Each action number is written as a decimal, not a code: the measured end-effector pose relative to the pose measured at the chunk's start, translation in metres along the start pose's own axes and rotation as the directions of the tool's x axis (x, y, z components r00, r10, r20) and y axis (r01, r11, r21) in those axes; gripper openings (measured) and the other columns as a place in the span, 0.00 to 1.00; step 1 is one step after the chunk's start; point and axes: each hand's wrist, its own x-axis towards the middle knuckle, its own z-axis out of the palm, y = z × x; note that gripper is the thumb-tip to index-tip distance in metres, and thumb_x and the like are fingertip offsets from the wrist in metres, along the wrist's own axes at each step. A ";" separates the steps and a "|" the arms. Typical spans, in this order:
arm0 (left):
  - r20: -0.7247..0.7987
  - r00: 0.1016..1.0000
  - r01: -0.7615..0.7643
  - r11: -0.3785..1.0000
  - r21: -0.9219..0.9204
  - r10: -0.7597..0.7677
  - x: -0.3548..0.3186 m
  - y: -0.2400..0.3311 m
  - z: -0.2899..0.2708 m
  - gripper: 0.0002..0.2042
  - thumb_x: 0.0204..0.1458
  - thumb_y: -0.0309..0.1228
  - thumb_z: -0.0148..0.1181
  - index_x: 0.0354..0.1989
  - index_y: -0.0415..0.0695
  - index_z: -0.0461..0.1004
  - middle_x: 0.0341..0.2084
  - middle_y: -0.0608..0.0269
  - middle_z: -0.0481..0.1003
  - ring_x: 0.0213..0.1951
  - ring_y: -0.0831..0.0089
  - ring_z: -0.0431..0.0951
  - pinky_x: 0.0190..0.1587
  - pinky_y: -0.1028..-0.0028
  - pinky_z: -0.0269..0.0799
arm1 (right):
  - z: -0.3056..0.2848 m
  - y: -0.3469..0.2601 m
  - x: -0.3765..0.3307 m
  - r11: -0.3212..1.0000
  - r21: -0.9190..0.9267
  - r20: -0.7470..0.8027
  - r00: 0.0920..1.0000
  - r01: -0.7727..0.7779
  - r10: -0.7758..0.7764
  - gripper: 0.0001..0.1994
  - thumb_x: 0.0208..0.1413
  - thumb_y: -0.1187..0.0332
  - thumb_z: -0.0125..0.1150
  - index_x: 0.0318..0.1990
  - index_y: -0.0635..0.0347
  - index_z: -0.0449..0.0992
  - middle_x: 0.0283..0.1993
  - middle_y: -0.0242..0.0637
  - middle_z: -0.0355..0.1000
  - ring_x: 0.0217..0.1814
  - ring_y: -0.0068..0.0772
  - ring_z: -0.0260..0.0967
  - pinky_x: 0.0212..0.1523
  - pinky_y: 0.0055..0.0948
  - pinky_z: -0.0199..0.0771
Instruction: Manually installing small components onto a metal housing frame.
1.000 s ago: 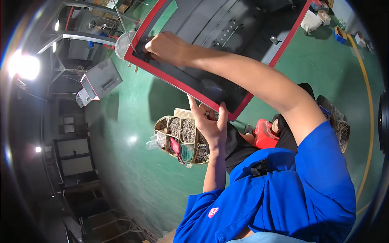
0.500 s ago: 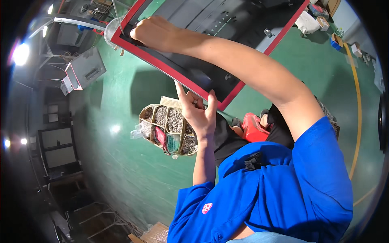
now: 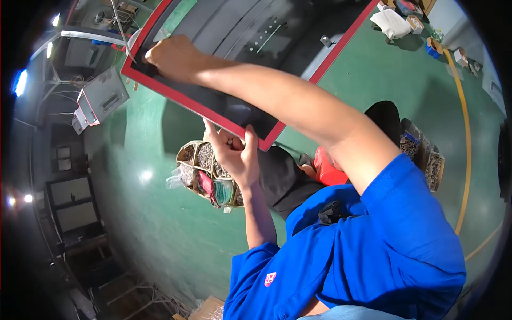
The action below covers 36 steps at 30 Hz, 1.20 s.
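Note:
A large dark case with a red rim [image 3: 184,104] lies tilted across the top of the view. My left hand [image 3: 236,162] is at its near rim: the thumb presses by the near corner and the index finger lies along the outer edge, while the other fingers curl in. Whether those curled fingers hold something small, I cannot make out. Inside the far left corner of the case, my right hand [image 3: 176,57] is closed in a fist, its arm reaching over the case. What its fingers grip is hidden.
Below my left hand stands a divided bin [image 3: 205,154] of small metal parts, with a red packet [image 3: 205,182] in it. A red stool [image 3: 329,169] is near my legs. More parts boxes [image 3: 433,169] stand at the right. A grey metal cabinet [image 3: 105,96] is at the left.
The case and both hands have shifted left in the view, and the left hand now covers more of the bin. The right hand remains a fist in the same corner.

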 end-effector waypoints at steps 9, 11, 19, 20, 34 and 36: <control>-0.036 0.999 0.022 1.000 0.007 -0.021 0.012 0.000 -0.014 0.40 0.44 0.19 0.61 0.68 0.39 0.49 0.18 0.76 0.57 0.20 0.88 0.53 0.24 0.86 0.52 | 0.034 -0.018 0.011 0.847 0.427 -0.168 0.892 -0.317 0.419 0.07 0.36 0.74 0.61 0.27 0.55 0.80 0.29 0.40 0.77 0.36 0.45 0.75 0.38 0.39 0.73; -0.041 0.999 0.014 1.000 0.011 -0.013 0.014 -0.006 -0.017 0.40 0.43 0.19 0.61 0.68 0.39 0.49 0.18 0.76 0.56 0.20 0.88 0.53 0.24 0.86 0.52 | 0.037 -0.016 0.010 0.856 0.429 -0.177 0.903 -0.287 0.392 0.09 0.35 0.75 0.63 0.28 0.54 0.81 0.30 0.39 0.77 0.35 0.44 0.75 0.38 0.38 0.74; -0.077 0.996 -0.040 0.999 -0.004 0.039 0.026 -0.014 -0.027 0.37 0.44 0.19 0.60 0.66 0.38 0.53 0.17 0.78 0.58 0.19 0.89 0.54 0.22 0.86 0.50 | 0.059 -0.024 0.019 0.885 0.323 -0.165 0.900 -0.336 0.403 0.06 0.36 0.73 0.66 0.26 0.55 0.80 0.30 0.41 0.77 0.34 0.45 0.74 0.37 0.38 0.74; -0.066 0.997 -0.033 0.999 0.021 0.034 0.027 -0.016 -0.030 0.38 0.43 0.19 0.60 0.66 0.38 0.52 0.17 0.77 0.58 0.20 0.88 0.54 0.23 0.85 0.51 | 0.063 -0.024 0.022 0.892 0.297 -0.156 0.905 -0.340 0.397 0.06 0.36 0.72 0.66 0.26 0.56 0.80 0.30 0.42 0.77 0.35 0.45 0.74 0.37 0.38 0.74; -0.108 0.994 -0.025 0.996 0.086 0.034 0.056 -0.051 -0.060 0.39 0.39 0.20 0.61 0.66 0.42 0.56 0.15 0.75 0.54 0.19 0.84 0.55 0.24 0.82 0.56 | 0.008 0.015 0.035 0.932 0.335 0.074 0.990 -0.135 0.117 0.15 0.40 0.61 0.73 0.32 0.61 0.78 0.28 0.34 0.76 0.28 0.25 0.73 0.31 0.25 0.73; -0.107 0.993 -0.046 0.997 0.067 0.053 0.062 -0.055 -0.063 0.36 0.42 0.20 0.62 0.64 0.39 0.58 0.15 0.77 0.54 0.19 0.86 0.54 0.23 0.84 0.53 | -0.024 0.048 0.024 0.887 0.438 0.124 0.987 -0.147 0.103 0.15 0.45 0.59 0.71 0.33 0.62 0.78 0.26 0.33 0.75 0.24 0.21 0.71 0.27 0.21 0.72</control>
